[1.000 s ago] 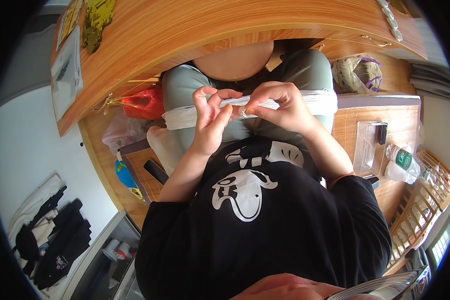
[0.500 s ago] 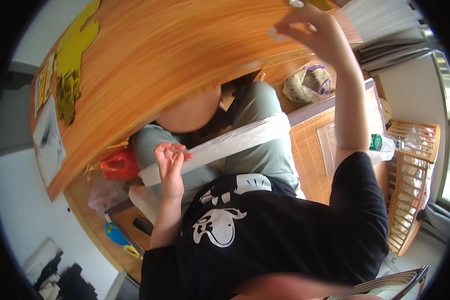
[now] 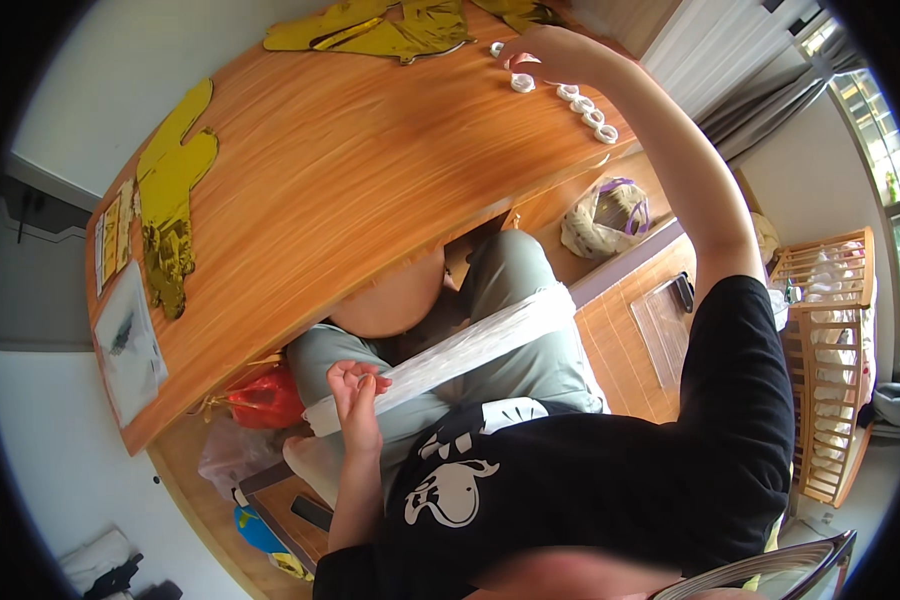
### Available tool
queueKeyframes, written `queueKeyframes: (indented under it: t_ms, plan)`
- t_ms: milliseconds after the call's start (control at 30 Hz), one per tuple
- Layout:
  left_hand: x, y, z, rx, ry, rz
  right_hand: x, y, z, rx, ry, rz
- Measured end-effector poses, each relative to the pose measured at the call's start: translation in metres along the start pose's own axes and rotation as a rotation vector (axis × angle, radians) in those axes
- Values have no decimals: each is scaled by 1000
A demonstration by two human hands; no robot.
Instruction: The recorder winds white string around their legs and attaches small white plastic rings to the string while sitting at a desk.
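My right hand [image 3: 548, 58] reaches over the far right of the wooden table, fingers curled down among small white rings. One white ring [image 3: 497, 48] shows beside the fingertips, and another ring [image 3: 522, 83] lies just below them. What the fingers pinch is hard to make out. To the right, several more rings [image 3: 593, 117] form a line. My left hand [image 3: 356, 393] is raised over my lap, thumb and fingertips drawn together; anything between them is too small to name. Behind it a long white plastic strip [image 3: 490, 340] stretches across my thighs.
Gold foil balloons lie flat on the table: one at the left [image 3: 170, 190], others along the far edge [image 3: 380, 28]. A clear packet [image 3: 130, 340] rests at the left corner. Below are a red bag [image 3: 268, 398] and a drawstring bag [image 3: 602, 222]. A wooden crib [image 3: 825, 370] stands at right.
The view has shifted, bringing the far edge and the line of rings into sight. My right hand has moved leftward over the table. My left hand stays pinched above my lap.
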State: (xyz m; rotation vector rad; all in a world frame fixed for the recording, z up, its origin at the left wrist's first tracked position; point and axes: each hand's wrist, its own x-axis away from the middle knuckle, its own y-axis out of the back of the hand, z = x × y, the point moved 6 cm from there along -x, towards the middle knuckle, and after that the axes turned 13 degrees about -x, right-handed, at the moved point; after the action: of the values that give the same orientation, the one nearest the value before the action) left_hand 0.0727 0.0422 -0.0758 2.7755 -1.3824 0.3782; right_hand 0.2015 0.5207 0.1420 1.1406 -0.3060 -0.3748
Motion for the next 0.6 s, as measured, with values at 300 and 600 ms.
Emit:
queueKeyframes:
  t_ms: [300,600]
  plan:
    - [-9,-3,0,-33,-19,28,15,-11,-4,71,36,-122]
    - [-3,-3,-1,-67,-43,35,14,-7,-18,176,169,-226]
